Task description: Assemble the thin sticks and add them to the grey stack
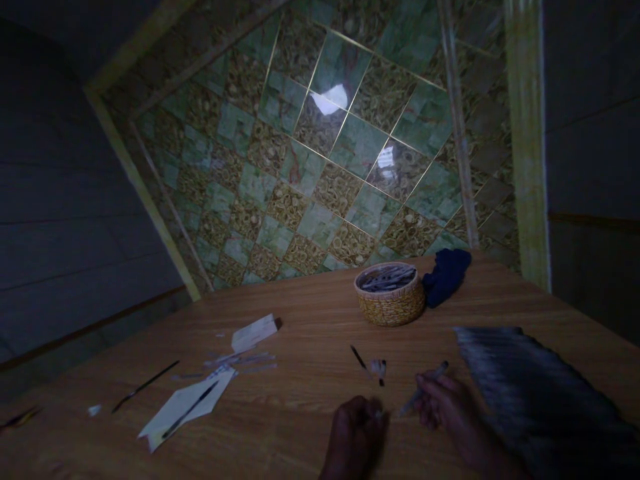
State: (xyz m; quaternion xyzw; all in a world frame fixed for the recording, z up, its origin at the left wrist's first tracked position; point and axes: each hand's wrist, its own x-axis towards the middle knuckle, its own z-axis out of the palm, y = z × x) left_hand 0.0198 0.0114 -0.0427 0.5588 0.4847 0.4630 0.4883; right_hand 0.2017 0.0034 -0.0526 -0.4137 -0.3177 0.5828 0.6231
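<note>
My right hand (443, 403) rests on the wooden table (310, 313) near its front edge, fingers wrapped round a slim pen-like barrel (425, 387) that points up and to the right. My left hand (357, 430) is curled closed just left of it, close to the barrel's lower end; what its fingers hold is too dark and blurred to name. Just beyond my hands lie a thin dark refill (359, 357) and a small pale pen part (379, 368).
A woven basket (391, 303) holding several pens stands further back, with a dark blue cloth (447, 275) beside it. A grey striped fabric (530, 393) covers the right. At the left lie papers (183, 407), a small white box (254, 333) and loose thin refills (145, 385).
</note>
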